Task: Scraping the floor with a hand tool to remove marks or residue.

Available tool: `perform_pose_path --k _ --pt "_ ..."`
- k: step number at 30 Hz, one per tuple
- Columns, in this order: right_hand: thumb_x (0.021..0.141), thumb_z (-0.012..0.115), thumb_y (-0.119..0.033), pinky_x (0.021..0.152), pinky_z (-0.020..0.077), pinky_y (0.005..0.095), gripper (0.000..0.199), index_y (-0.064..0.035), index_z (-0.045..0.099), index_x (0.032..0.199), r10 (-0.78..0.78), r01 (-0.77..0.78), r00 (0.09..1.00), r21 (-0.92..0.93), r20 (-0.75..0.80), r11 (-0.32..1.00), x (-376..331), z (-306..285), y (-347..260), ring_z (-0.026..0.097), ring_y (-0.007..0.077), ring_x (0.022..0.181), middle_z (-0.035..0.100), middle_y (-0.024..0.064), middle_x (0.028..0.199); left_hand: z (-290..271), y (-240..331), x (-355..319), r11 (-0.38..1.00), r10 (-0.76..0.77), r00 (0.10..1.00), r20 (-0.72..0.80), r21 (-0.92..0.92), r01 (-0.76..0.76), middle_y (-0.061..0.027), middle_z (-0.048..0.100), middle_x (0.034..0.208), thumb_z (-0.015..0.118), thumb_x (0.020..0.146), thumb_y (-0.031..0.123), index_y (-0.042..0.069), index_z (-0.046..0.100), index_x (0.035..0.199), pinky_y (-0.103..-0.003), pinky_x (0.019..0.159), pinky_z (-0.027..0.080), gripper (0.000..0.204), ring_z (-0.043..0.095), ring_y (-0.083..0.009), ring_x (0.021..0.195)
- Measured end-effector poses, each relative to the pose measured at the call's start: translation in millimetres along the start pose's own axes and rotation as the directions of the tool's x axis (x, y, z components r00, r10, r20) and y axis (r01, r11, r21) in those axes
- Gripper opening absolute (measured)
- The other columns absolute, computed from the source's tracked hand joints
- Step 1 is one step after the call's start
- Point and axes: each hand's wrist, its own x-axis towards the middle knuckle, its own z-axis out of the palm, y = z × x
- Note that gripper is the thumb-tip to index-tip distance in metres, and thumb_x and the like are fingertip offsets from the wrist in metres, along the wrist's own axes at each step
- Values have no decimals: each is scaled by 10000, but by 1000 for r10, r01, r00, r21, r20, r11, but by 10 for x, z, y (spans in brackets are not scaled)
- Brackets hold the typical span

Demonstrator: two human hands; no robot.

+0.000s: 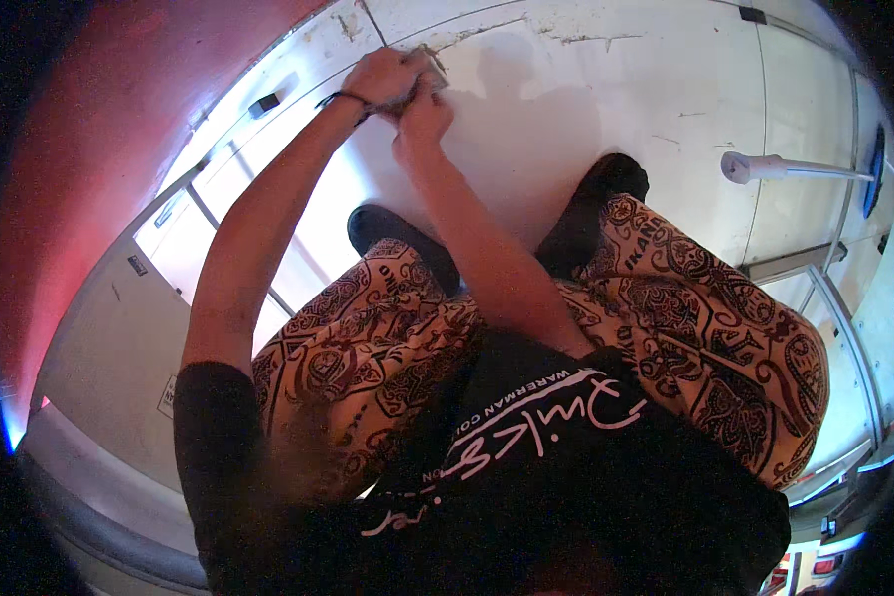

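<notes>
My left hand (382,79), with a dark band at its wrist, is closed near the far edge of the white surface. My right hand (424,121) is closed just beside it, almost touching. Between and above their fingers a small pale, flat-looking thing (433,72) shows, too blurred to name. Both hands seem to grip it close to the surface, but which fingers bear on it is hidden. Under them, the white surface (526,129) has brownish worn streaks (467,35) along its far seam.
My knees are bent apart, with a dark shoe (606,199) on the white surface. To the right lies a white pole (805,171) with a blue flat end (875,171). A red wall (99,149) rises at the left, above a grey panel (119,328).
</notes>
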Motion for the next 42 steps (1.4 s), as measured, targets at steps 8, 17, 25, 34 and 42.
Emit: perform_pose_path --k 8,17,25,34,42 --pt "963 456 -309 566 588 355 355 33 515 1036 -97 103 994 138 -47 985 200 14 -187 646 226 767 606 130 962 110 194 333 976 155 987 -34 162 -148 -297 631 838 428 866 555 -54 665 860 -481 782 486 653 627 -436 823" --pt "947 493 -298 614 581 357 404 90 564 1032 -15 13 991 16 135 1000 -326 47 197 606 225 829 586 156 957 -37 -363 -364 963 -71 997 -35 -264 59 -204 670 836 479 892 467 -33 670 937 -393 744 505 537 659 -300 797" --pt "992 380 -295 755 586 405 394 70 466 1112 204 -216 922 -2 330 976 -215 108 315 652 277 849 589 184 1013 -126 -735 -314 991 -59 981 -186 -131 35 -195 673 889 541 849 512 21 681 954 -394 760 500 522 654 -325 842" --pt "1014 287 -260 744 594 400 380 63 462 1110 99 -116 977 83 188 990 -84 189 214 648 281 838 596 180 992 -174 -405 -3 997 19 989 -146 83 -7 -230 654 967 535 853 471 34 689 967 -424 843 492 477 628 -383 933" --pt "1016 275 -263 730 593 396 378 48 461 1122 103 -126 957 68 270 990 -50 98 195 643 270 863 595 172 1031 -87 -425 -25 997 54 983 -174 69 -43 -227 661 940 537 838 497 34 697 957 -422 820 501 504 642 -368 902"
